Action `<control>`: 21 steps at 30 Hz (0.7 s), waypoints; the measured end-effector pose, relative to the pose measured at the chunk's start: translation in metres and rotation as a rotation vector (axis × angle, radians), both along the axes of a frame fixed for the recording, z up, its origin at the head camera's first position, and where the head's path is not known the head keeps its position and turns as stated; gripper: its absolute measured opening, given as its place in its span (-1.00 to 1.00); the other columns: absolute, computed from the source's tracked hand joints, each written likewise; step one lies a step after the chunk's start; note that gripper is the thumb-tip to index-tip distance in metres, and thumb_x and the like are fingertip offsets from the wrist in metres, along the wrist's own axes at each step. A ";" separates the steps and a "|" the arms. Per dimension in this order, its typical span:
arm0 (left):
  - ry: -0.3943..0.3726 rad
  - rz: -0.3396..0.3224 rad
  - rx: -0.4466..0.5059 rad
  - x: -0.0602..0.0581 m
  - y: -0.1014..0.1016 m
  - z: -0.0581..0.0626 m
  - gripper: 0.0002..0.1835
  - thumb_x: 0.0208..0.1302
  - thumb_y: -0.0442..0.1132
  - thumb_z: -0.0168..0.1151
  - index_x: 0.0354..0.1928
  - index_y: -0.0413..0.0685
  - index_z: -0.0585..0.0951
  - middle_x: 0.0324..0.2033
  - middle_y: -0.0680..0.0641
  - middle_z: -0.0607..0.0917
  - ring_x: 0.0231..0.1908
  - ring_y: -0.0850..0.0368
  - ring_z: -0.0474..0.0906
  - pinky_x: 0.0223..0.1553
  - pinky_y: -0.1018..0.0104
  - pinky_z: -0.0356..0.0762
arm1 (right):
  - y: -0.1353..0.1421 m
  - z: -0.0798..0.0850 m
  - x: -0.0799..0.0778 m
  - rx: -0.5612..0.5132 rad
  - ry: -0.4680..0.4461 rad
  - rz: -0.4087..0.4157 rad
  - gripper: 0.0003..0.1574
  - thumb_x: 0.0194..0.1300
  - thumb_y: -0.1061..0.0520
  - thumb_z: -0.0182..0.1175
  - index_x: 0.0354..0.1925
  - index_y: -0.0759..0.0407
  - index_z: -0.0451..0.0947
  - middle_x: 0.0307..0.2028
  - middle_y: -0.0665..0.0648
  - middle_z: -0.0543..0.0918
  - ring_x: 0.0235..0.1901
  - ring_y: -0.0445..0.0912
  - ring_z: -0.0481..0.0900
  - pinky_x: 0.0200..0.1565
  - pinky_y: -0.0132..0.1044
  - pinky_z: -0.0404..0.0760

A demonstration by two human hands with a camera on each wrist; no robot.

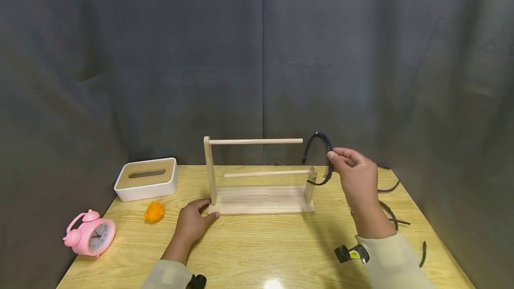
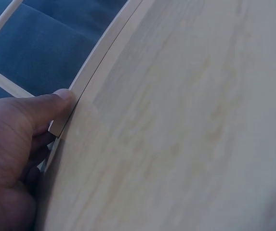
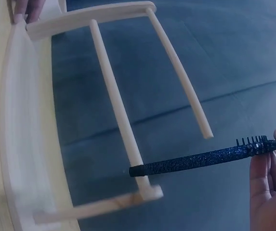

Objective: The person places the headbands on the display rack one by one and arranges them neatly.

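A pale wooden rack (image 1: 261, 200) stands mid-table, with an upper rod (image 1: 257, 141) fixed to its tall left post and a lower rod (image 1: 265, 174) fixed to a short right post. My left hand (image 1: 192, 222) grips the left end of the base, its thumb on the front edge (image 2: 60, 126). In my right hand (image 1: 359, 182), thumb and fingers pinch a dark blue toothed headband (image 1: 328, 144). The headband hangs upright just right of the upper rod's free end. In the right wrist view, one headband tip (image 3: 138, 171) overlaps the lower rod.
More dark headbands (image 1: 388, 211) lie along the table's right side, partly behind my right forearm. To the left are a white tissue box (image 1: 124, 194) with a wooden lid, an orange pom-pom (image 1: 154, 212) and a pink alarm clock (image 1: 82, 240). Grey curtains (image 1: 261, 57) surround the table.
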State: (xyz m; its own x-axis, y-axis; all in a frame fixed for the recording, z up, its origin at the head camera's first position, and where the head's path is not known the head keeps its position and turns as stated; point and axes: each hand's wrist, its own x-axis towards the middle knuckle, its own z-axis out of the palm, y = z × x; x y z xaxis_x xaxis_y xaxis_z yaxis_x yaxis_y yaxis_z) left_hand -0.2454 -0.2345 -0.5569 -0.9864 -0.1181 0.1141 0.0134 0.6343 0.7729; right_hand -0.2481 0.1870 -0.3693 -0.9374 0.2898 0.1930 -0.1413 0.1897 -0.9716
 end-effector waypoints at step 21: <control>0.011 0.011 -0.008 0.001 0.000 -0.001 -0.42 0.29 -0.17 0.63 0.33 -0.14 0.73 0.35 -0.30 0.69 0.45 -0.36 0.53 0.47 -0.30 0.51 | -0.110 -0.019 -0.042 -0.071 0.012 0.186 -0.72 0.44 -0.02 0.51 -0.03 0.12 0.82 -0.17 0.09 0.88 -0.24 -0.14 0.80 -0.20 -0.35 0.73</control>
